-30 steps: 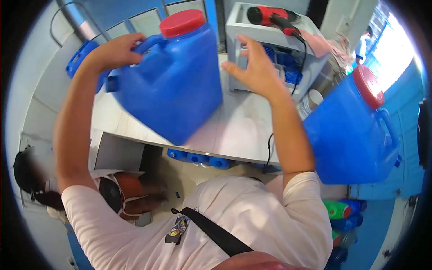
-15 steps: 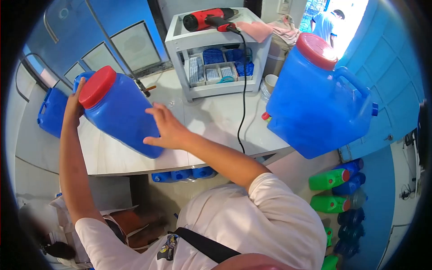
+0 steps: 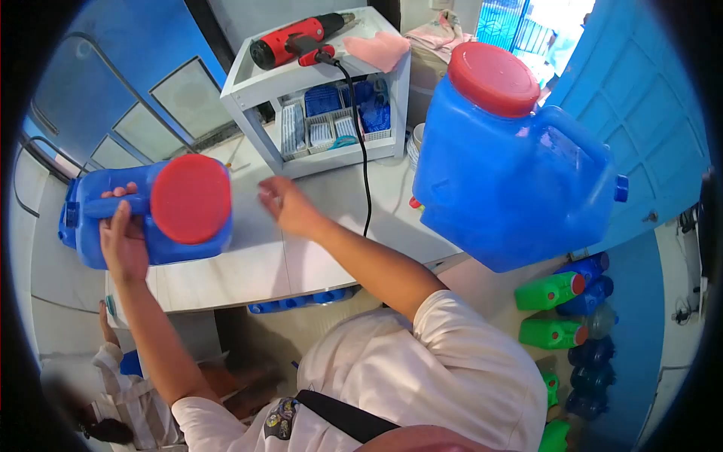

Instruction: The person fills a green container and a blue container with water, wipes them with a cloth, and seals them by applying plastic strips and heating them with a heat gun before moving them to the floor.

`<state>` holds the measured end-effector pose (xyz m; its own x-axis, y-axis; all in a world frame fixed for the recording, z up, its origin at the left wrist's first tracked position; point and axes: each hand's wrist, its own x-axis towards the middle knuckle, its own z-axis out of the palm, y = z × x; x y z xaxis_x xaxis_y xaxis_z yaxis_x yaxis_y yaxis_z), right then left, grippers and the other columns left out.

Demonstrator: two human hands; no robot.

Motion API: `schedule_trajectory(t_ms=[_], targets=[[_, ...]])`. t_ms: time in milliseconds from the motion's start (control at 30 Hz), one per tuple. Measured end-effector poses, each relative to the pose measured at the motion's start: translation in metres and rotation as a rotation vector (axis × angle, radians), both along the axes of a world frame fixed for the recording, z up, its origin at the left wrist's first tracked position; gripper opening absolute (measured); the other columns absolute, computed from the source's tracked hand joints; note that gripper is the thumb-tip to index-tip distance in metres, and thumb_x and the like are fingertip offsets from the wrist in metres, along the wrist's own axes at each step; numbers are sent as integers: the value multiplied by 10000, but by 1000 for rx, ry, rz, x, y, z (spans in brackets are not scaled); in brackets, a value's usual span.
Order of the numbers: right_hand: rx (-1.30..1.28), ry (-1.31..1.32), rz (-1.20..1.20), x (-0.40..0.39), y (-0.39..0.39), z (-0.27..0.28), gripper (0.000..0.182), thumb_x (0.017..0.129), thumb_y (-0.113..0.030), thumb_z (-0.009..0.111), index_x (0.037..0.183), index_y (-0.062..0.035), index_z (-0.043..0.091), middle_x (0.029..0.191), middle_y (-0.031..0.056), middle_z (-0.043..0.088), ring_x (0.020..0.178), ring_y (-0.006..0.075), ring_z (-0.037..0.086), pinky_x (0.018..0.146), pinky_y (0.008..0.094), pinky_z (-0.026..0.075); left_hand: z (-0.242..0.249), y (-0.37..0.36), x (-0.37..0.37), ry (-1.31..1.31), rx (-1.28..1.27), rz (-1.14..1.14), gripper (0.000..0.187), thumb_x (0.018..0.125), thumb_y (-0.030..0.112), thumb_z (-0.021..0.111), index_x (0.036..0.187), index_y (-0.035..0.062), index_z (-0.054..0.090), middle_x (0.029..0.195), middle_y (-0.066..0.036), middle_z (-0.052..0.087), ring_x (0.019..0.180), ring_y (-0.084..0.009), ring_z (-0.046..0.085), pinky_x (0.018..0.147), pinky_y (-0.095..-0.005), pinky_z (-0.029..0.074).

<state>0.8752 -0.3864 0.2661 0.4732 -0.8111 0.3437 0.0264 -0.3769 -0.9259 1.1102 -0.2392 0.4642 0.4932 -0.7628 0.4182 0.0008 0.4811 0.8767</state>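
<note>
A jug (image 3: 162,207) partly hiding another container (image 3: 66,232) is gripped by the left fingers (image 3: 119,222). The right fingers (image 3: 277,185) are parted; shirt print (image 3: 281,419) is unreadable.

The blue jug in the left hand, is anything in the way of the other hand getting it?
Nothing visible: only countertop shows in the gap between the right hand and the blue jug.

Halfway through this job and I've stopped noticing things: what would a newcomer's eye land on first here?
Probably the big blue jug with its red lid, on the right before the blue door. Next, at left over the counter, the red-capped jug, its handle gripped by the left hand. Then the red-and-black tool atop the white shelf unit, its black cord hanging down.
</note>
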Motion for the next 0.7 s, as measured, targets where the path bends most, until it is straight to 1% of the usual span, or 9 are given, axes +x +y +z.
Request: schedule_trajectory(t_ms=[100, 167, 233, 367, 433, 467, 500, 567, 700], targets=[[135, -64, -71, -21, -36, -26, 570, 965, -559, 507, 1229, -57, 572, 1146, 180, 634, 880, 369, 643, 818, 441, 514, -49, -7, -68, -205, 59, 11, 489, 912, -44, 608, 1346, 73, 417, 1229, -74, 556, 1213, -228, 547, 1053, -372, 431], [614, 21, 149, -46, -24, 12, 761, 933, -737, 356, 1319, -103, 521, 1193, 159, 629, 932, 351, 651, 827, 484, 515, -79, -13, -104, -443, 247, 73, 465, 882, -47, 661, 1272, 92, 452, 1156, -63, 585, 1145, -187, 582, 1000, -333, 451], [687, 207, 352, -55, -25, 23, 945, 860, -856, 232, 1392, -110, 462, 1260, 149, 604, 989, 358, 647, 845, 515, 518, -102, -19, -131, -736, 178, 77, 484, 856, -58, 684, 1249, 78, 436, 1092, -57, 590, 1081, -173, 588, 972, -323, 463], [817, 341, 533, -45, -36, 17, 963, 852, -859, 232, 1406, -104, 460, 1298, 174, 577, 1043, 375, 632, 894, 515, 510, -126, -22, -151, -744, 138, 4, 355, 866, -24, 683, 1155, 52, 492, 1069, -75, 590, 1041, -178, 593, 937, -326, 472], [794, 351, 498, -40, -37, 24, 902, 874, -807, 327, 1421, -99, 439, 1327, 184, 554, 1131, 357, 595, 937, 526, 489, -131, -27, -145, -882, 104, 13, 312, 871, -11, 681, 1126, 44, 510, 1062, -81, 591, 1032, -180, 594, 917, -326, 476], [703, 272, 454, -30, -43, 12, 808, 889, -689, 501, 1435, -100, 418, 1413, 176, 480, 1224, 341, 533, 973, 542, 463, -132, -32, -138, -951, 87, 43, 286, 871, -6, 681, 1106, 38, 524, 1055, -86, 594, 1022, -186, 595, 899, -327, 478], [700, 273, 457, -22, -41, 6, 808, 889, -689, 501, 1435, -100, 418, 1413, 176, 480, 1224, 341, 533, 973, 542, 463, -132, -35, -130, -1018, 71, 76, 261, 870, -1, 682, 1086, 31, 539, 1048, -91, 597, 1012, -191, 597, 881, -327, 480], [159, -96, 205, -8, -33, -7, 813, 859, -553, 675, 1444, -76, 372, 1456, 175, 405, 1267, 311, 492, 1008, 515, 444, -129, -40, -115, -1072, 53, 85, 264, 868, 4, 684, 1090, 29, 542, 1045, -96, 602, 995, -200, 602, 866, -329, 481], [401, 75, 31, 9, -21, -20, 868, 799, -434, 787, 1439, -58, 336, 1436, 197, 386, 1294, 289, 452, 1050, 460, 416, -131, -40, -105, -1048, -89, 72, 234, 859, 28, 694, 1064, 32, 580, 1023, -103, 623, 935, -236, 618, 841, -340, 484]])
